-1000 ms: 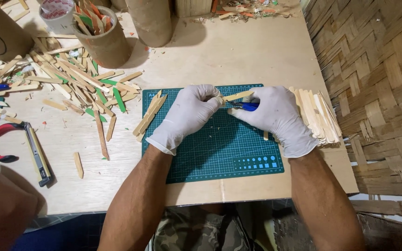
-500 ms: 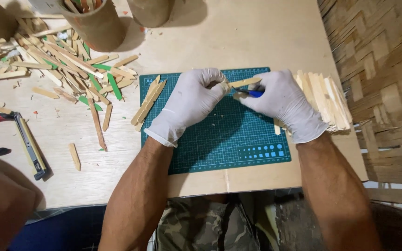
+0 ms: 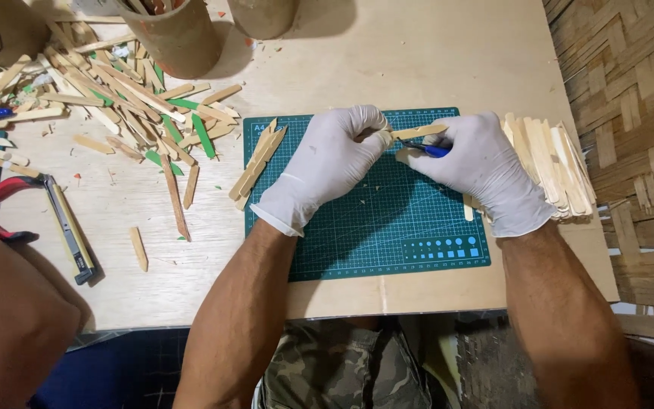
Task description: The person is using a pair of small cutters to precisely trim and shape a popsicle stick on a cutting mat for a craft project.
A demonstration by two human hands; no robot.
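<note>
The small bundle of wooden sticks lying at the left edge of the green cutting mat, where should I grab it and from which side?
Probably pinch the bundle of sticks across its middle, coming straight down from above. It lies flat and slanted on the green cutting mat, long sides free. Both the left hand and the right hand are busy with a stick and a blue-handled tool.

I pinch a pale flat wooden stick by its left end; it lies nearly level over the green mat, its right end tilted slightly up and away from me. Just under it sits my blue-handled knife, its thin blade pointing left toward the stick's held end. The stick's near edge is partly hidden by my fingers, so its cut is unclear.
</note>
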